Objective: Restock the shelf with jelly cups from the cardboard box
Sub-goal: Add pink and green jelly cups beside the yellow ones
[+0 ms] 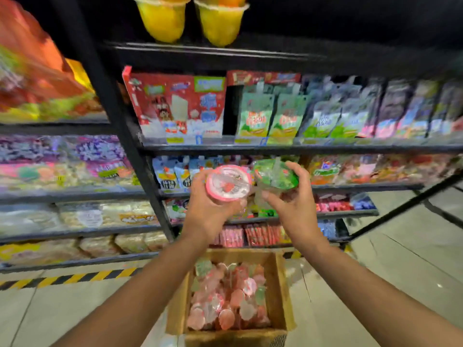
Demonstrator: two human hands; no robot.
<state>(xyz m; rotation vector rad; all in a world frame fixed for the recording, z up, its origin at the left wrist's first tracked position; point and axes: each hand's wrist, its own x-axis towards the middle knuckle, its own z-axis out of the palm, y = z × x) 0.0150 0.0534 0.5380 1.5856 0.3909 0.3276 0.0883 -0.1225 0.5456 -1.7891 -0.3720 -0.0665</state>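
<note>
My left hand grips a jelly cup with a pink-rimmed lid, lid facing me. Beside it my right hand holds a jelly cup with a green lid, tilted, fingers curled round its body. Both cups are raised in front of the black shelf unit, level with its middle shelves. Below my arms the open cardboard box sits on the floor, filled with several pink and green jelly cups. Two yellow fruit jelly cups stand on the top shelf.
The shelves hold a red snack box, green and purple drink pouches and bagged snacks at the left. A yellow-black hazard stripe runs along the tiled floor. The view is motion-blurred.
</note>
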